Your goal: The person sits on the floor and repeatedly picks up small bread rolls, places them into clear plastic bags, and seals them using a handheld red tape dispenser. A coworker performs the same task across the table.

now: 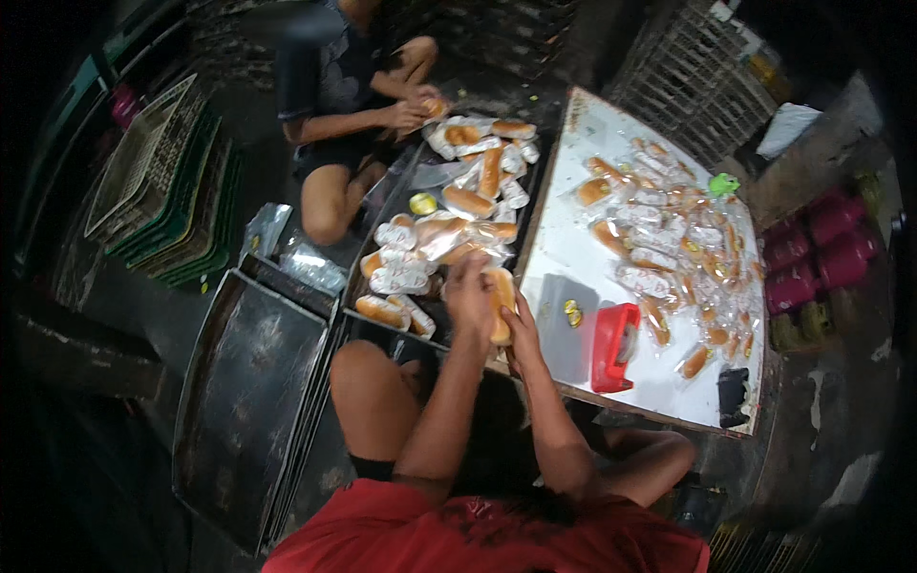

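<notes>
A long bread bun (pixel 501 306) is in my right hand (pixel 525 331), whose fingers and thumb wrap its lower right side. My left hand (pixel 469 297) is blurred against the bun's upper left side; whether it grips the bun is unclear. Just beyond the fingers lies a bun in clear plastic (pixel 458 252). More buns (pixel 491 172) and white printed wrappers (pixel 399 281) crowd a dark tray (pixel 444 333) before me. A round yellow item (pixel 423 204) rests among them.
A white tabletop (pixel 559 243) on the right bears several bagged buns (pixel 648 281), a red tape dispenser (pixel 615 349) and small yellow discs (pixel 572 313). Across the tray, a co-worker's hands (pixel 419 111) hold a bun. Dark trays (pixel 247 401) and stacked crates (pixel 168 193) stand left.
</notes>
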The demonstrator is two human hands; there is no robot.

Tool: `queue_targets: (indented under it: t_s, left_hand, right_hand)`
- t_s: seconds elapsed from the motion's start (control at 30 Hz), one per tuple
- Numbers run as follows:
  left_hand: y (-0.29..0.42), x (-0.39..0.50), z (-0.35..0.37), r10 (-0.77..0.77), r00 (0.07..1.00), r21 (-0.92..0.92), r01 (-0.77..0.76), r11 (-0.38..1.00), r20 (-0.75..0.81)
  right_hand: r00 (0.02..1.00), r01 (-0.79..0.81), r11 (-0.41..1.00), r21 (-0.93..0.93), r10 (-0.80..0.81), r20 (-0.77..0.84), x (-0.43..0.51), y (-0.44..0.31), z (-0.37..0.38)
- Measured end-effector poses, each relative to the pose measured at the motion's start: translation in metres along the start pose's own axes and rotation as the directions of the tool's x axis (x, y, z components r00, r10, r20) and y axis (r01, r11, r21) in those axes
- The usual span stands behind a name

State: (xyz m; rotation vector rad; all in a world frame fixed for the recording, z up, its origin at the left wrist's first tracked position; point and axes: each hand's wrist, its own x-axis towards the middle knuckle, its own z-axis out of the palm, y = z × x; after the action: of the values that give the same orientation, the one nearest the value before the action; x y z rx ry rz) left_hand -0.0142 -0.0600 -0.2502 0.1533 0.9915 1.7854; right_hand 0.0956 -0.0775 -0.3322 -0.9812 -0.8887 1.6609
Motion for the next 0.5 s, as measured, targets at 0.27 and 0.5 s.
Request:
queue_targets:
  t_s: [0.27, 0.5]
  left_hand:
    - [-0.062, -0.035, 0.025, -0.375, 0.926, 0.073, 0.371, 0.926, 0.047]
    - [-0.055, -0.059, 0.034, -0.472, 0.844, 0.403, 0.352, 0.845, 0.253]
  right_hand:
    - [0.939, 0.230, 0.790, -0.568, -0.333, -0.083, -0.060, -0.100, -0.046]
    - [0.914, 0.222, 0.845, -0.487, -0.354, -0.198, -0.063, -0.104, -0.072]
